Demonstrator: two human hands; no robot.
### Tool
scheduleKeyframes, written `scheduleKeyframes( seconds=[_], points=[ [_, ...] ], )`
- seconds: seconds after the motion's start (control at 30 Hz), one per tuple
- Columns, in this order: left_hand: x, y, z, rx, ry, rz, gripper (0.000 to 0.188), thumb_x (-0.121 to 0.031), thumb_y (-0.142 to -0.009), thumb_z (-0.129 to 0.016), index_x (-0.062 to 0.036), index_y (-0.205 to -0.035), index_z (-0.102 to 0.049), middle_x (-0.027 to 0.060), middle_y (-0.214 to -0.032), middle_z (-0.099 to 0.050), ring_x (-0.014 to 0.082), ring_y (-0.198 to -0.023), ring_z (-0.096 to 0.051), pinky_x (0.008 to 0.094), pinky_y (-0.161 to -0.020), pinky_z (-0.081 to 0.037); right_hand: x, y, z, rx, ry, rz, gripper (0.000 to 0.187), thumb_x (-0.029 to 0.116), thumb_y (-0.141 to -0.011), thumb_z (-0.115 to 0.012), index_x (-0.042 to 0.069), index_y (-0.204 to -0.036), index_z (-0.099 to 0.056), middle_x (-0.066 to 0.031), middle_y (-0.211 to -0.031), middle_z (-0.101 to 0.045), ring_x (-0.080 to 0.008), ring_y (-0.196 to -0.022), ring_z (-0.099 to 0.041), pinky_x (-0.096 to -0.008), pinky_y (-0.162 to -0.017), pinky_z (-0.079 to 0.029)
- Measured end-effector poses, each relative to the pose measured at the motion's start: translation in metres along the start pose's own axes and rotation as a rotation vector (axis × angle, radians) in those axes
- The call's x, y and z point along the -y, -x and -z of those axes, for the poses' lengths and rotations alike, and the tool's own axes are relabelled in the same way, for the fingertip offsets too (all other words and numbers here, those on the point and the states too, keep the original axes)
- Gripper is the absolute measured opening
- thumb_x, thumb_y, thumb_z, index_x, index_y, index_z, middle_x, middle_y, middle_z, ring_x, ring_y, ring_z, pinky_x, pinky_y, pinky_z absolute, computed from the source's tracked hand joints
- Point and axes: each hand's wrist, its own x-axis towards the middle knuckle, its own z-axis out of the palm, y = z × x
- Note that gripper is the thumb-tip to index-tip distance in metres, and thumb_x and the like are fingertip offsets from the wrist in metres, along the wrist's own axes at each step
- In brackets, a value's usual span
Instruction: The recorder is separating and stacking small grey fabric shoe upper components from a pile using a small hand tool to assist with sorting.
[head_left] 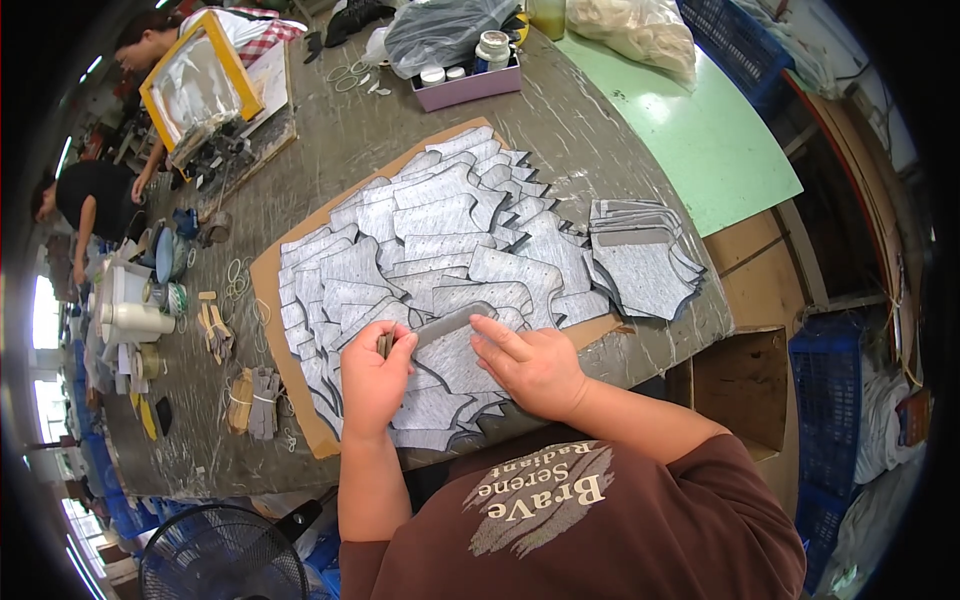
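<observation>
Many overlapping grey fabric pieces (440, 215) with dark edges and curved cut-outs cover a brown cardboard sheet (268, 290). My left hand (374, 378) is closed at the near side of this spread, with a small bundle of grey-brown strips (386, 343) poking up between thumb and fingers. In front of me, a darker grey strip (447, 326) lies along the upper edge of one fabric piece. At its right end rest the fingertips of my right hand (532, 368), stretched out and pressing down on strip and fabric; the thumb is mostly hidden.
A neat stack of similar pieces (645, 265) sits at the right table edge. Farther back are a purple box (468, 88) with jars and a green board (690, 130). Strip bundles (253, 402) lie at left. Two people work beyond, near a yellow frame (205, 75). A fan (222, 555) stands lower left.
</observation>
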Motion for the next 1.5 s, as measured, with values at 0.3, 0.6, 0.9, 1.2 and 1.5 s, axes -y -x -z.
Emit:
scheduleKeyframes(
  seconds=[0.3,0.6,0.9,1.2,1.5],
  points=[
    [0.002,0.001,-0.005,-0.141,-0.481,-0.421,0.013,-0.002,-0.078,-0.066,0.0039,-0.087,-0.06,0.013,-0.074,-0.058,0.0251,-0.064,-0.055,0.034,-0.06,-0.044,0.0,-0.003,0.004,0.076,0.009,-0.018,0.027,0.02,-0.074,-0.07,0.012,-0.099,-0.064,-0.0018,-0.119,-0.058,-0.014,-0.055,-0.055,-0.0285,-0.051,-0.045],
    [0.009,0.029,-0.007,0.011,0.197,-0.382,0.012,0.008,-0.081,-0.062,-0.0016,-0.085,-0.055,0.0073,-0.088,-0.063,0.0063,-0.064,-0.051,0.0201,-0.056,-0.043,-0.005,-0.028,0.017,-0.088,-0.37,-0.301,0.032,0.011,-0.071,-0.075,0.009,-0.1,-0.062,-0.0071,-0.093,-0.058,-0.0243,-0.063,-0.06,-0.034,-0.054,-0.048],
    [0.012,0.043,-0.003,0.092,0.659,-0.08,0.022,-0.006,-0.095,-0.047,-0.0031,-0.117,-0.049,0.0066,-0.077,-0.053,0.0086,-0.05,-0.046,0.0222,-0.042,-0.041,-0.028,-0.028,0.093,0.11,-0.626,-0.596,0.012,0.009,-0.079,-0.066,0.004,-0.087,-0.059,-0.0149,-0.074,-0.063,-0.0313,-0.067,-0.062,-0.0352,-0.061,-0.048],
    [0.024,0.062,-0.023,0.382,0.813,-0.015,0.038,-0.017,-0.098,-0.047,-0.0022,-0.133,-0.039,0.0043,-0.083,-0.045,0.0093,-0.057,-0.045,0.0231,-0.045,-0.042,-0.077,0.007,0.127,0.042,0.11,-0.679,0.042,0.021,-0.071,-0.076,0.013,-0.108,-0.058,-0.0111,-0.122,-0.051,-0.0265,-0.07,-0.061,-0.0359,-0.063,-0.049],
    [0.015,0.073,-0.027,0.728,0.87,0.273,0.055,-0.003,-0.091,-0.053,0.004,-0.14,-0.028,0.0049,-0.097,-0.044,0.0139,-0.075,-0.048,0.0289,-0.062,-0.045,-0.091,0.035,0.124,0.343,0.258,-0.346,0.064,0.021,-0.061,-0.08,0.024,-0.121,-0.058,-0.014,-0.138,-0.039,-0.0262,-0.075,-0.064,-0.035,-0.063,-0.051]
  ],
)
